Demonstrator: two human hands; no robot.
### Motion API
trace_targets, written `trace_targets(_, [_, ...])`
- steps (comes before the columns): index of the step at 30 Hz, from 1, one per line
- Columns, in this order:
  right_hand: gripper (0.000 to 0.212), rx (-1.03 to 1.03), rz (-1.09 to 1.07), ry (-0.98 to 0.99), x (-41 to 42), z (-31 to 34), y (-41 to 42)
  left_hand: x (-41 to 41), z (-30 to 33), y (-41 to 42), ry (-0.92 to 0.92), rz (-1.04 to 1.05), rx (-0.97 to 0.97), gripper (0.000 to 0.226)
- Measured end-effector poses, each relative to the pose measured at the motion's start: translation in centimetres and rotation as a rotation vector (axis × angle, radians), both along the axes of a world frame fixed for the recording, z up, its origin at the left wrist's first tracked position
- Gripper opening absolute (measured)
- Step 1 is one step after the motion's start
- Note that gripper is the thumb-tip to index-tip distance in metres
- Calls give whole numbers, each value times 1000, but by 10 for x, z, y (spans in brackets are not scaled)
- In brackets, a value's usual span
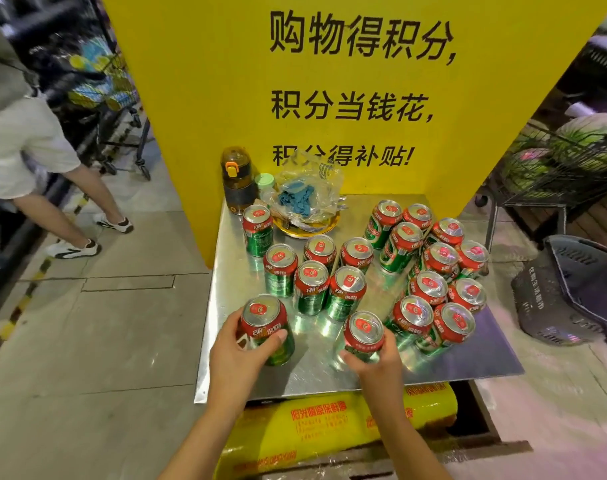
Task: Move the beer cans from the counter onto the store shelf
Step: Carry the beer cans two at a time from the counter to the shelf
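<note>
- The left hand gripped a beer can at the near-left part of the metal counter, thumb across its green side.
- The right hand wrapped around a second can; whether either can was lifted off the steel was hard to judge.
- At twelve o'clock from the hands stood a loose group of cans.
- At two o'clock, a tighter cluster.
- Beyond, at twelve, a dark bottle and a plastic bag sat against the yellow sign.

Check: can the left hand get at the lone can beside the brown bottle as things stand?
Probably not yet: the left hand already grips a can. The lone can itself stands clear.
</note>
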State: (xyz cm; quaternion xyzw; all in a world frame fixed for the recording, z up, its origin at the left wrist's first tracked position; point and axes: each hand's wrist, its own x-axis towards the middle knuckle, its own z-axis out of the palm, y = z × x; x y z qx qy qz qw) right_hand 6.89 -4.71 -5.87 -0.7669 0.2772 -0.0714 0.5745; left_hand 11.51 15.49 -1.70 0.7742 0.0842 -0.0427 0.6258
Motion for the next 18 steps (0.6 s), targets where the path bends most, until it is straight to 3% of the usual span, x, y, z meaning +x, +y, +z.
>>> trace_targets(6, [60,113,179,-50,5,14,15,-25,23,23,-6,165,-101,74])
trace_targets(11, [65,228,345,-64,20,46,74,-50,38,69,-31,301,-120,80])
trace_targets(18, [56,245,644,-132,25,84,190,-103,68,166,-81,591,-90,67])
